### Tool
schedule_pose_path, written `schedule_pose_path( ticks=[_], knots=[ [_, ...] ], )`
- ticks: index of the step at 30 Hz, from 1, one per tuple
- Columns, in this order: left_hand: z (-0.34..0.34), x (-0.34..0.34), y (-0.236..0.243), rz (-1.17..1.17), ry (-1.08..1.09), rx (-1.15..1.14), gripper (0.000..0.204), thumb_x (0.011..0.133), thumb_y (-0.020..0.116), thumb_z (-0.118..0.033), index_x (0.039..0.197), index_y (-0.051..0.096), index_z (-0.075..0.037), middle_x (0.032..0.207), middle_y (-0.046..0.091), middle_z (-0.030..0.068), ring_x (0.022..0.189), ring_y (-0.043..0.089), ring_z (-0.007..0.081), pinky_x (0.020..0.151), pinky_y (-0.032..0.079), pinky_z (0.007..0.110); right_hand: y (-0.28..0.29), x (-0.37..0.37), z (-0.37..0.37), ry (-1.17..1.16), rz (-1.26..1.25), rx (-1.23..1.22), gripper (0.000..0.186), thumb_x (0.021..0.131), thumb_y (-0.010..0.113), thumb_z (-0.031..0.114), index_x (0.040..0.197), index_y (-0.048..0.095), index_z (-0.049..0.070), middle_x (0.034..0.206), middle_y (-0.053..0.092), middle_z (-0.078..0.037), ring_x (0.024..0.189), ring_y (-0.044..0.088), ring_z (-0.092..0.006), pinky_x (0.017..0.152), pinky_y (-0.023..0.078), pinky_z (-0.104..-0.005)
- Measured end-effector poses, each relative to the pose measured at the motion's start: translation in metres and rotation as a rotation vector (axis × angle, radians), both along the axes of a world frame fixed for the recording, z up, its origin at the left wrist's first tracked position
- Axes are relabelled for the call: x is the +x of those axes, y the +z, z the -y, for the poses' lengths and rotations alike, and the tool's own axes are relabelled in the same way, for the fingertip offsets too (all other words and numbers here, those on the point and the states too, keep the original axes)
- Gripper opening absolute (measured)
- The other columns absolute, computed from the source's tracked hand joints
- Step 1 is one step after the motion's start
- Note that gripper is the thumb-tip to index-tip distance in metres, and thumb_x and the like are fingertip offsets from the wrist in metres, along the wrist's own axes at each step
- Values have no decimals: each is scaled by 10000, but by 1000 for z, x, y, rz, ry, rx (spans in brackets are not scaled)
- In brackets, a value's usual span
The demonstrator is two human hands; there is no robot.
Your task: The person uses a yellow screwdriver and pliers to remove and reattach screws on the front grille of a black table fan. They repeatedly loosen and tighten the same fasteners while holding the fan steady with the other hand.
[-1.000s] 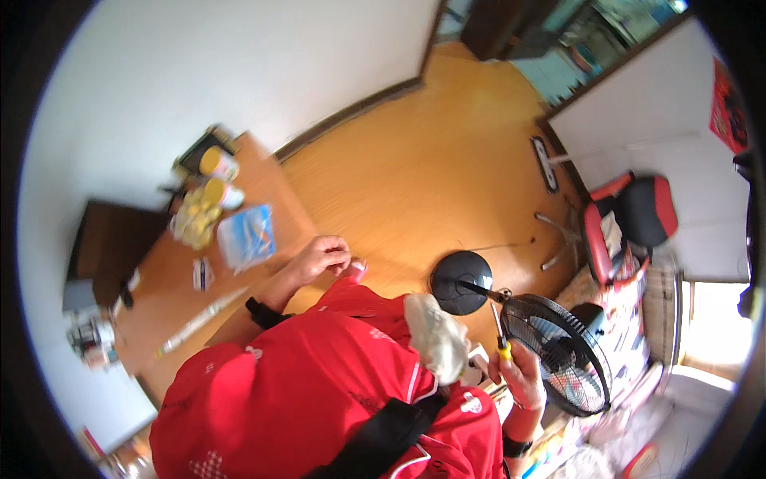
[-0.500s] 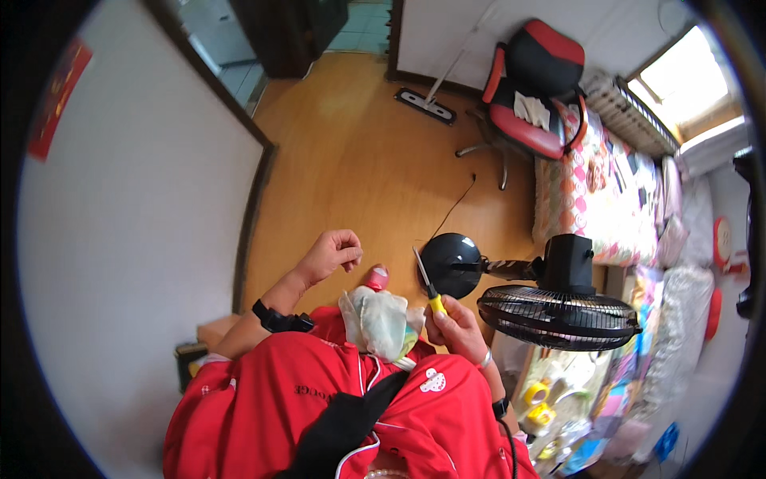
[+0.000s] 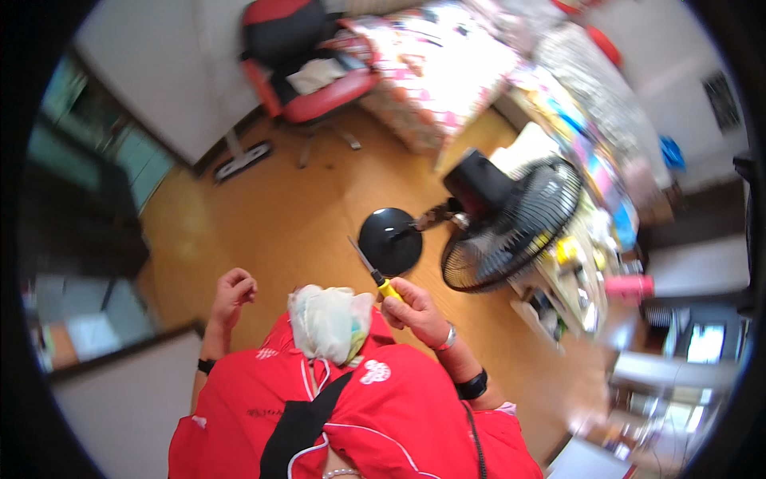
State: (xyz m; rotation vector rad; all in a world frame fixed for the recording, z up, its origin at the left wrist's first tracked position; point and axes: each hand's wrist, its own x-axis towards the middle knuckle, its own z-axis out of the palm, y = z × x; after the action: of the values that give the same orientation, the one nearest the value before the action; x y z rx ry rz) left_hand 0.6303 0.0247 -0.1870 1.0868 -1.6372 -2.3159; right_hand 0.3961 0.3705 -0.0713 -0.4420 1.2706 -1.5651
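My right hand [image 3: 419, 313] is closed round the yellow handle of a screwdriver [image 3: 388, 289]. Its metal shaft points up and to the left, just in front of the black round base [image 3: 391, 242] of a standing fan. The fan's black cage [image 3: 515, 227] leans toward the right of my hand. On the left, my left hand [image 3: 234, 294] is raised over the floor with its fingers curled in; whatever lies inside them, if anything, is hidden. Between my hands a whitish plastic bag [image 3: 329, 319] hangs against my red clothes.
A red and black office chair [image 3: 307, 80] stands at the back beside a bed with a patterned cover [image 3: 423, 68]. A flat mop [image 3: 242, 162] rests against the wall. To the right is a cluttered low table [image 3: 570, 295]; a pink cylinder [image 3: 629, 286] is near it.
My view has swung to the right, so the chair, bed and fan appear turned and farther left. The screwdriver stays in my right hand; my left hand remains curled.
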Motion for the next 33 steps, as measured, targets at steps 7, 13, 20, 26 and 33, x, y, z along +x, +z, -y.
schedule_pose_path(
  ticks=[7,13,20,26,33],
  knots=[
    [46,-226,67,-287,-739,-162,80,990,659,-78,919,640,-49,782,655,12,642,611,95,579,499,249,65,46,-41,-728,-179,99,306,1102,588,234,1287,592,-9,784,567,3,604,467,-57,537,364,-203],
    [-67,-397,135,-506,-1051,-227,111,994,682,-91,936,661,1,775,645,18,662,602,95,596,498,260,81,46,-84,-1182,-410,146,295,1090,611,208,1279,583,-17,779,573,-9,586,448,-49,515,356,-202],
    [-164,-528,187,-674,-1199,-328,125,981,702,-90,1020,730,25,807,687,16,711,624,79,626,519,250,80,22,-85,-1359,-517,263,275,1100,587,186,1278,610,-22,798,567,11,608,430,-30,532,348,-189],
    [-232,-619,203,-823,-1364,-434,134,956,705,-89,1044,777,-19,867,746,17,741,651,77,629,553,263,103,-22,-79,-1455,-604,395,279,1112,568,171,1289,627,-35,843,609,9,639,443,-19,558,353,-188],
    [-306,-695,189,-1035,-1774,-290,157,957,735,-45,1109,770,-36,972,748,-1,884,655,68,789,557,258,114,-90,-54,-1578,-682,745,316,1078,628,161,1309,642,-53,845,622,17,661,465,-13,575,369,-184]
  ],
)
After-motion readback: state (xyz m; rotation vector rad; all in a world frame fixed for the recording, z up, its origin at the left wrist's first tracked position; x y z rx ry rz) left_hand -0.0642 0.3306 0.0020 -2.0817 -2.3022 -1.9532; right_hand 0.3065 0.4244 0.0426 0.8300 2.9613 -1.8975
